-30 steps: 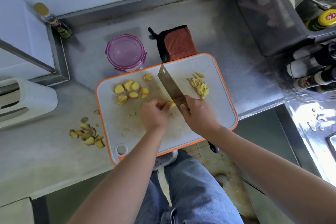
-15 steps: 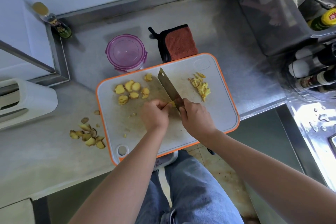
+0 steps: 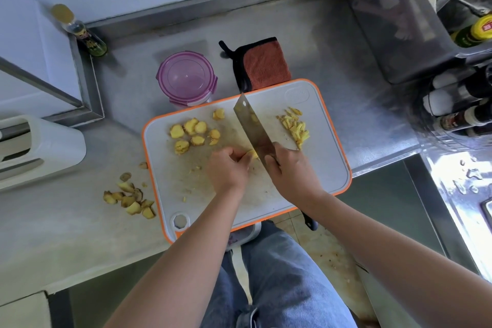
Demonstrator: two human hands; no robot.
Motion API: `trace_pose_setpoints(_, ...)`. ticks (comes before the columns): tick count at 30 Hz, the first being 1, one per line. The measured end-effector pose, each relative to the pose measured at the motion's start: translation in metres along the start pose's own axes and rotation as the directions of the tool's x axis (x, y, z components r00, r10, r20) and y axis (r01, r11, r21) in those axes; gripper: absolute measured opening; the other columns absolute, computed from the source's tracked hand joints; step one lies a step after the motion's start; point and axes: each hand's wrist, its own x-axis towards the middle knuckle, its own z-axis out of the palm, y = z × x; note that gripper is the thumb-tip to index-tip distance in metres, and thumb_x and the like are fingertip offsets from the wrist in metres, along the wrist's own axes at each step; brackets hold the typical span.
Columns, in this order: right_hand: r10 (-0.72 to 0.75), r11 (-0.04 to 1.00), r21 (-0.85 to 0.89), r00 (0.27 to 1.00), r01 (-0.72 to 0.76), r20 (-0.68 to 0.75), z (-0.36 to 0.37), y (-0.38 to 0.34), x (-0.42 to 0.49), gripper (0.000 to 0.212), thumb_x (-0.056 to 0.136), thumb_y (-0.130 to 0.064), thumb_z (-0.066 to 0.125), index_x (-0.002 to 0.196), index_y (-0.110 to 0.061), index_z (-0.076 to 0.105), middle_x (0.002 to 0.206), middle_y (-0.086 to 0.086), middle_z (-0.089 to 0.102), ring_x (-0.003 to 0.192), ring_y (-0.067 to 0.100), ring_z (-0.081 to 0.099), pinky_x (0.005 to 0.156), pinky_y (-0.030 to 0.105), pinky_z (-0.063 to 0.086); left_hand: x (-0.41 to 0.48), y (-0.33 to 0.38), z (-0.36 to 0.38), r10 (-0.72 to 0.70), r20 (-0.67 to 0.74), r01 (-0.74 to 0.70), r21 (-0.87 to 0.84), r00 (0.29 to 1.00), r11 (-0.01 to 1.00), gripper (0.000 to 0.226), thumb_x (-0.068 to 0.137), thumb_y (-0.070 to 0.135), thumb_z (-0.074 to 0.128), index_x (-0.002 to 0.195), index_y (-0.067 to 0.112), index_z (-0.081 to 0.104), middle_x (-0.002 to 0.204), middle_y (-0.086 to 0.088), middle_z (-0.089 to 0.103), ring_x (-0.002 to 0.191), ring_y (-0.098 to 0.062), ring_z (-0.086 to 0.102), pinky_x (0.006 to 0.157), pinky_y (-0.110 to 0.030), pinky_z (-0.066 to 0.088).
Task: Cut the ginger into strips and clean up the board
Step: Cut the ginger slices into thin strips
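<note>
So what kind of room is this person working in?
Most likely a home kitchen: a steel counter, a cleaver and ginger slices on a cutting board, and sauce bottles racked at the right.

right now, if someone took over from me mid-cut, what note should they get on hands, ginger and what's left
Hands: left hand pinches the ginger piece at mid-board; right hand grips the cleaver, blade against that piece.
On the cutting board: uncut round ginger slices at far left, strips pile at far right.
On the counter, left of the board: peel scraps.
Done: one small pile of strips.
Left: finish this piece, cut the slices, then clean the board.
</note>
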Motion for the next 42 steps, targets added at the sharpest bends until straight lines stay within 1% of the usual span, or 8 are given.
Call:
trace_pose_setpoints(4, 0.026, 1.000, -0.015, 0.999, -0.025, 0.026, 0.003, -0.002, -0.002, 0.014, 0.099, -0.020, 0.041, 0.085, -0.020, 0.037, 0.061, -0.006, 0.038, 0.055, 0.019, 0.041, 0.047, 0.027, 0.026, 0.001, 0.001, 0.000, 0.003, 0.002, -0.003, -0.008, 1.000, 1.000, 0.024, 0.078, 0.023, 0.079, 0.061, 0.028, 0.063, 0.061, 0.001, 0.069, 0.062, -0.022, 0.068, 0.066, -0.045, 0.059)
trace_pose_setpoints(10, 0.078, 0.994, -0.088, 0.994, -0.071, 0.072, 0.005, -0.001, -0.011, 0.014, 0.099, -0.021, 0.039, 0.086, -0.015, 0.041, 0.070, 0.006, 0.050, 0.062, 0.026, 0.049, 0.053, 0.031, 0.035, 0.000, 0.001, 0.000, 0.004, -0.012, -0.004, 0.001, 1.000, 1.000, 0.026, 0.079, 0.021, 0.079, 0.060, 0.027, 0.062, 0.062, 0.002, 0.069, 0.061, -0.020, 0.068, 0.067, -0.043, 0.059)
trace_pose_setpoints(16, 0.076, 0.993, -0.094, 0.996, -0.072, 0.039, 0.015, -0.007, 0.001, 0.012, 0.099, -0.021, 0.039, 0.094, -0.011, 0.043, 0.072, 0.005, 0.046, 0.065, 0.028, 0.045, 0.056, 0.033, 0.032, 0.002, 0.000, 0.000, -0.021, -0.006, 0.021, -0.010, 1.000, 1.000, 0.028, 0.078, 0.016, 0.079, 0.058, 0.025, 0.062, 0.061, 0.000, 0.068, 0.061, -0.024, 0.068, 0.065, -0.045, 0.059)
trace_pose_setpoints(22, 0.067, 0.998, 0.016, 0.997, -0.066, -0.042, 0.009, -0.006, 0.009, 0.017, 0.098, -0.019, 0.042, 0.097, -0.005, 0.050, 0.064, 0.007, 0.049, 0.058, 0.028, 0.049, 0.050, 0.038, 0.041, 0.003, 0.002, -0.001, -0.085, 0.010, 0.086, -0.075, 0.996, 0.993, 0.023, 0.075, 0.017, 0.081, 0.061, 0.021, 0.064, 0.057, -0.003, 0.068, 0.058, -0.026, 0.068, 0.065, -0.048, 0.059)
trace_pose_setpoints(27, -0.009, 0.999, -0.047, 1.000, 0.007, -0.025, 0.004, -0.006, 0.002, 0.015, 0.098, -0.019, 0.043, 0.085, -0.013, 0.041, 0.057, -0.004, 0.038, 0.052, 0.021, 0.041, 0.044, 0.030, 0.024, 0.000, 0.005, -0.002, -0.091, 0.016, 0.092, -0.116, 0.996, 0.989, 0.024, 0.076, 0.016, 0.082, 0.059, 0.021, 0.065, 0.055, -0.002, 0.067, 0.052, -0.021, 0.064, 0.063, -0.048, 0.059)
trace_pose_setpoints(32, 0.011, 0.998, -0.066, 1.000, -0.011, 0.002, 0.006, -0.006, 0.001, 0.014, 0.099, -0.020, 0.042, 0.095, -0.009, 0.050, 0.064, 0.000, 0.045, 0.060, 0.026, 0.048, 0.051, 0.031, 0.032, -0.002, 0.006, -0.004, -0.092, 0.021, 0.094, -0.124, 0.996, 0.988, 0.022, 0.077, 0.013, 0.081, 0.062, 0.020, 0.066, 0.057, -0.002, 0.067, 0.053, -0.020, 0.064, 0.063, -0.048, 0.060)
trace_pose_setpoints(35, 0.014, 0.998, -0.064, 1.000, -0.013, 0.018, 0.007, -0.003, -0.003, 0.013, 0.099, -0.021, 0.041, 0.089, -0.013, 0.043, 0.062, -0.001, 0.041, 0.059, 0.025, 0.045, 0.051, 0.030, 0.030, 0.000, 0.005, -0.003, -0.092, 0.027, 0.094, -0.121, 0.995, 0.988, 0.024, 0.077, 0.013, 0.080, 0.061, 0.021, 0.065, 0.056, -0.002, 0.066, 0.053, -0.020, 0.063, 0.064, -0.049, 0.059)
trace_pose_setpoints(42, 0.051, 0.996, -0.069, 0.997, -0.048, 0.053, 0.014, 0.001, -0.006, 0.015, 0.099, -0.022, 0.041, 0.086, -0.014, 0.040, 0.068, 0.006, 0.048, 0.061, 0.027, 0.047, 0.053, 0.033, 0.034, 0.000, 0.005, -0.002, -0.088, 0.008, 0.089, -0.093, 0.996, 0.992, 0.025, 0.077, 0.016, 0.080, 0.059, 0.025, 0.065, 0.058, -0.001, 0.068, 0.059, -0.023, 0.069, 0.066, -0.046, 0.060)
